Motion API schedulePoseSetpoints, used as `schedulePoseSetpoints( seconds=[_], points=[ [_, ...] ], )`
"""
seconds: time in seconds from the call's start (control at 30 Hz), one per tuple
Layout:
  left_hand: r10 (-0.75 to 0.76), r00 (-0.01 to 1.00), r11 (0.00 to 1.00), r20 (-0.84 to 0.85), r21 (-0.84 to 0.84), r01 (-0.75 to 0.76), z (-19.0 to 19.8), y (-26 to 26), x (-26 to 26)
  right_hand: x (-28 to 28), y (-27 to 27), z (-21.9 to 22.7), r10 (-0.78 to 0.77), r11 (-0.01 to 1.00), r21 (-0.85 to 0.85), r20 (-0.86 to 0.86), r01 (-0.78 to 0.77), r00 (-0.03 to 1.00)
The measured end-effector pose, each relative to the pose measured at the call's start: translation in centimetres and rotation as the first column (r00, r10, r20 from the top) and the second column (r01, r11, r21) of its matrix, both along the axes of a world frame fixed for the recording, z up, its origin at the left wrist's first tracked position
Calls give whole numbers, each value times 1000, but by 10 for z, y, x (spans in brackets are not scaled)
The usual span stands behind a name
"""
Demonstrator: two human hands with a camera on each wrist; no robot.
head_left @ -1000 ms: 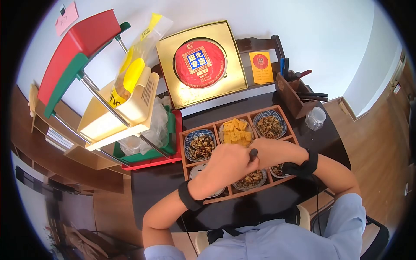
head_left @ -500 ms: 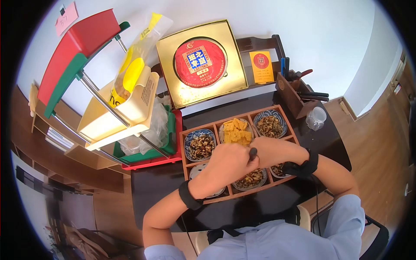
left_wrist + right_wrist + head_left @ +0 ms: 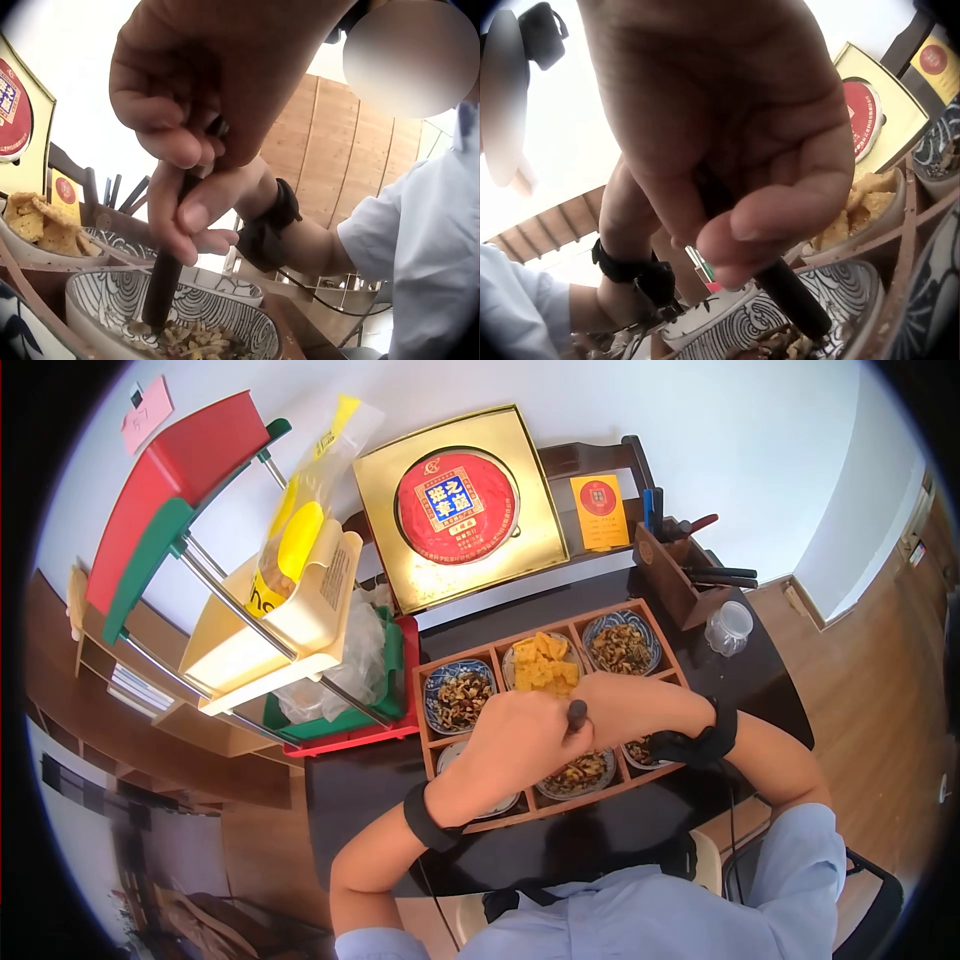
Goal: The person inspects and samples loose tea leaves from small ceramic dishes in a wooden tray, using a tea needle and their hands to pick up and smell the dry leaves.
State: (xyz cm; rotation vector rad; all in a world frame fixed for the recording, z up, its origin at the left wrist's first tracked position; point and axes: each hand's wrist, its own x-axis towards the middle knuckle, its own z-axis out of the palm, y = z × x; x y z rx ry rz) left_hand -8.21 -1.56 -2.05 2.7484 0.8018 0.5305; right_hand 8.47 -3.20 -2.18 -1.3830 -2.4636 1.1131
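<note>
Both hands grip a dark, blunt-ended rod (image 3: 163,289), one above the other. My left hand (image 3: 515,745) wraps its upper part, and the top end pokes out beside the thumb in the head view. Lower down, my right hand (image 3: 635,710) holds it with curled fingers, seen in the left wrist view. The rod's lower end stands tilted in a swirl-patterned bowl (image 3: 94,292), right at the chopped, dried-looking food pieces (image 3: 202,343). That bowl sits in the front middle compartment of a wooden divided tray (image 3: 555,815).
Behind the hands are a bowl of yellow chips (image 3: 545,663) and two bowls of dried mix (image 3: 462,695). A gold box (image 3: 545,510), a wooden holder (image 3: 665,575) and a glass jar (image 3: 730,628) stand beyond. A tiered rack (image 3: 290,645) is at left.
The head view has shifted slightly. Both hands keep their hold on the rod over the same bowl, with hardly any movement.
</note>
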Motion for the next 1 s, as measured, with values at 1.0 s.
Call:
schedulePoseSetpoints(
  seconds=[1.0],
  points=[
    [-1,1000,1000,-16,6,1,10,-1,-6,-6,1,0,13,972,235,64,-28,998]
  ],
)
